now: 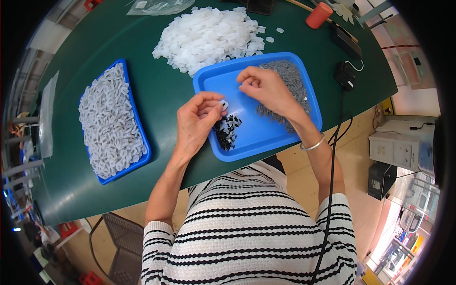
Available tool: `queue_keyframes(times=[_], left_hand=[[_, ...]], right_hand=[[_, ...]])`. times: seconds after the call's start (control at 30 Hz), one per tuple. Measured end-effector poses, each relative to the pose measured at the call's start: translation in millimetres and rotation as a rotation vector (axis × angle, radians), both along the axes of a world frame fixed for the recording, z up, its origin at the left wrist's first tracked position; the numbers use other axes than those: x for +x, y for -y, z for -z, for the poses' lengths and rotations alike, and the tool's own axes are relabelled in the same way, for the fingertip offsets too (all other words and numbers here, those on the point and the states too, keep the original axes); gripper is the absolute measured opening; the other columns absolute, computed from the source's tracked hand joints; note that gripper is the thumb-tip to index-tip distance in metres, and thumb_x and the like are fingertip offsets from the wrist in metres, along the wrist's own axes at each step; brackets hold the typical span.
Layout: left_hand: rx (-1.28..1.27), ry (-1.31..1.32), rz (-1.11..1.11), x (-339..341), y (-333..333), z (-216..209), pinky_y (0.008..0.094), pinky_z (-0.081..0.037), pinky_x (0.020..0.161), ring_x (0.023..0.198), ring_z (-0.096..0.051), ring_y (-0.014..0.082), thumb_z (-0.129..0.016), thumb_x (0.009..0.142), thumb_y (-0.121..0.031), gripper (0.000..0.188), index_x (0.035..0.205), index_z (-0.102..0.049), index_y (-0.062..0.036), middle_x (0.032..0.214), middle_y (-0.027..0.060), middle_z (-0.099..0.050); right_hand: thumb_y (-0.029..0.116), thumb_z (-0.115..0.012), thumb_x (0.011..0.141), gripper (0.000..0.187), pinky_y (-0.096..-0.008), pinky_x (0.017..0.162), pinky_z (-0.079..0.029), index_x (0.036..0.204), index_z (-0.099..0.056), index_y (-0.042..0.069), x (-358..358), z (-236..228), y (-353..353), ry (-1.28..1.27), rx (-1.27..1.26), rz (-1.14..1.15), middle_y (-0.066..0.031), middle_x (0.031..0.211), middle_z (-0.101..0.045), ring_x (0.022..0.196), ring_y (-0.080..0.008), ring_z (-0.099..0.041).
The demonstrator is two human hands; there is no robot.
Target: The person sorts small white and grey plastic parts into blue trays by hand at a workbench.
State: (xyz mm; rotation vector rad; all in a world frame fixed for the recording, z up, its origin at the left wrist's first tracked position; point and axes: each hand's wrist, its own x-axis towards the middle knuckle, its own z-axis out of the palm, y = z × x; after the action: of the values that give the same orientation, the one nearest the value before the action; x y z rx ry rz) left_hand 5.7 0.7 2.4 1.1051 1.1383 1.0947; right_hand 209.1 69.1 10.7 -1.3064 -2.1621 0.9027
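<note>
My left hand (pixel 195 121) is over the left edge of a blue tray (pixel 251 135), pinching a small whitish plastic piece (pixel 223 105) with a dark spot between thumb and fingers. Above the tray's middle is my right hand (pixel 268 90), its fingers curled and the tips close together; whatever they may hold is hidden. Small black and clear bits (pixel 228 133) lie in the tray's left corner, just below my left fingers. A heap of small grey pieces (pixel 290 78) fills the tray's right side, partly under my right hand and wrist.
Behind the tray, a large pile of translucent white plastic pieces (pixel 206 40) covers the green table (pixel 161 99). A second blue tray (pixel 138 124) on the left is full of pale pieces (pixel 111 126). A red cylinder (pixel 319 15) and a black adapter (pixel 345 76) with cable stand at right.
</note>
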Motion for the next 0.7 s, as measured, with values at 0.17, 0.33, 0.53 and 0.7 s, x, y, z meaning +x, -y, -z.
queue_keyframes(times=[0.17,0.33,0.53,0.7], left_hand=[[-0.057,0.056,0.005,5.2,-1.1,2.2,0.0223,-0.055,0.070,0.080,-0.067,0.0118,-0.063,0.090,-0.001,0.016,0.105,-0.063,0.0036,0.089,0.0070,-0.067],[-0.072,0.073,0.026,14.9,-3.8,-1.3,0.0221,-0.055,0.070,0.080,-0.068,0.0121,-0.063,0.090,-0.001,0.015,0.104,-0.064,0.0038,0.092,0.0078,-0.068],[-0.061,0.075,0.002,21.3,-0.3,-2.8,0.0225,-0.055,0.071,0.080,-0.068,0.0126,-0.063,0.089,-0.001,0.015,0.104,-0.064,0.0039,0.093,0.0086,-0.068],[-0.064,0.074,-0.011,20.4,1.4,-2.7,0.0229,-0.055,0.072,0.081,-0.067,0.0133,-0.064,0.089,-0.001,0.016,0.104,-0.064,0.0042,0.094,0.0089,-0.068]], right_hand=[[0.012,-0.068,0.088,0.016,-0.0222,0.068,-0.048,0.098,-0.064,0.000,9.9,8.0,22.4,-0.795,-0.534,0.128,-0.0050,0.092,-0.067,0.077,-0.0084,-0.059],[0.010,-0.068,0.088,0.013,-0.0227,0.068,-0.046,0.097,-0.063,0.001,3.6,11.7,44.7,-0.994,-0.672,0.239,-0.0058,0.091,-0.066,0.075,-0.0089,-0.055],[0.009,-0.068,0.087,0.012,-0.0215,0.064,-0.044,0.094,-0.062,0.001,-2.5,17.0,55.4,-1.026,-0.666,0.275,-0.0040,0.087,-0.064,0.070,-0.0087,-0.053],[0.009,-0.068,0.087,0.011,-0.0201,0.061,-0.042,0.092,-0.063,0.001,-6.2,15.0,59.1,-0.959,-0.597,0.279,-0.0030,0.084,-0.064,0.067,-0.0077,-0.052]])
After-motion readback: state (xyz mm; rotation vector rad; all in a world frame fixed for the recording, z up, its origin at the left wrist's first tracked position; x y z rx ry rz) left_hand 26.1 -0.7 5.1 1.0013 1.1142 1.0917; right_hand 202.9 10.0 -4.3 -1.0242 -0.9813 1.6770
